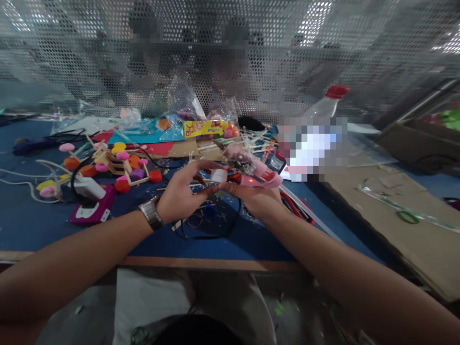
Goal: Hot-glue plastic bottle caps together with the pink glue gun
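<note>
Between the fingertips of my left hand (181,191) is a small white bottle cap (218,175). My right hand (258,200) is wrapped round a pink glue gun (264,179) with a lit red light on its side. The gun's tip points left and is close to the cap; whether they touch I cannot tell. Clear glue strings and a crumpled, pinkish-clear bit cling above the gun. Part of its handle is hidden by my right hand. Below both hands, a dark cable and a blue ring (210,212) lie on the blue table (154,242).
On the left are a purple power strip (78,212) with a white plug (91,188) and a wooden-stick model (115,165) with coloured discs. A yellow packet (203,128) lies behind. A clear bottle (323,108) and a bright, blurred screen (311,153) stand right, beside cardboard (373,215).
</note>
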A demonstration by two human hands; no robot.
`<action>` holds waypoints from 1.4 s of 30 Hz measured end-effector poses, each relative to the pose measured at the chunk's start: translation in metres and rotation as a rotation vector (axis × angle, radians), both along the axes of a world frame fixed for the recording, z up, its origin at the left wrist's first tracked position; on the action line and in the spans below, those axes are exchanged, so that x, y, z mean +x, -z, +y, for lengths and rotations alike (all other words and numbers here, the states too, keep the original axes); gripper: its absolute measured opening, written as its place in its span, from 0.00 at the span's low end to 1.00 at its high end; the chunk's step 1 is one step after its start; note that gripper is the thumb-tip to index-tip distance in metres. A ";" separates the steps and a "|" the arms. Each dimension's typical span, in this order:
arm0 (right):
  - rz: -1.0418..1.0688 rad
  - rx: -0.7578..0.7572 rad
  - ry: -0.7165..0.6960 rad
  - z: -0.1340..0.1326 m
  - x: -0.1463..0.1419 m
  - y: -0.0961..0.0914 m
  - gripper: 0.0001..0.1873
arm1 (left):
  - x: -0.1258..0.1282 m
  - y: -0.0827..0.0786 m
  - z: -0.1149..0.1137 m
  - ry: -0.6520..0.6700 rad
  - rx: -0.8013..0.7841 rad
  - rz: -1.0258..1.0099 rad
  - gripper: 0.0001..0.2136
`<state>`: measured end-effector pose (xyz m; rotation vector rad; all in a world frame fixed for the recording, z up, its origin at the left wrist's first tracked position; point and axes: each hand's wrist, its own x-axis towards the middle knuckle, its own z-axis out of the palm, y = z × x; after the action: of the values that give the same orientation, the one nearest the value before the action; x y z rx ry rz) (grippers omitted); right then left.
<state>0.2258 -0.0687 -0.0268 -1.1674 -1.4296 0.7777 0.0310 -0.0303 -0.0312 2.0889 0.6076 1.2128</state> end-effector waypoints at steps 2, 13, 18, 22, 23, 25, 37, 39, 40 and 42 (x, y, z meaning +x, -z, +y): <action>0.012 0.048 -0.003 0.000 -0.001 0.001 0.21 | -0.001 0.001 0.002 -0.003 -0.034 -0.029 0.16; 0.048 -0.013 -0.008 0.003 0.003 0.008 0.22 | 0.002 -0.006 0.001 0.130 -0.505 -0.109 0.22; 0.039 -0.007 -0.068 0.001 0.000 0.001 0.30 | 0.002 -0.003 0.002 0.147 -0.543 -0.145 0.23; 0.017 -0.050 -0.081 0.001 0.000 0.002 0.26 | 0.001 -0.005 0.002 0.100 -0.509 -0.064 0.24; 0.015 -0.041 -0.075 0.001 0.000 0.002 0.26 | 0.001 -0.005 0.002 0.080 -0.494 -0.054 0.24; 0.000 -0.014 -0.054 0.003 0.000 0.004 0.25 | 0.001 -0.006 0.001 0.049 -0.463 -0.064 0.24; 0.005 -0.033 -0.083 0.001 -0.002 0.004 0.26 | 0.004 -0.014 -0.003 0.008 -0.563 -0.055 0.23; 0.031 -0.030 -0.124 0.002 -0.002 0.006 0.28 | 0.005 -0.015 -0.004 -0.007 -0.575 -0.058 0.23; 0.041 -0.035 -0.133 0.002 -0.002 0.006 0.27 | 0.005 -0.015 -0.004 -0.012 -0.581 -0.059 0.23; 0.044 -0.055 -0.111 0.002 -0.003 0.007 0.27 | 0.005 -0.015 -0.005 -0.011 -0.593 -0.056 0.23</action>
<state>0.2228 -0.0669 -0.0340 -1.1126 -1.4542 0.9195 0.0363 -0.0351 -0.0160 1.5499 0.8341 0.9432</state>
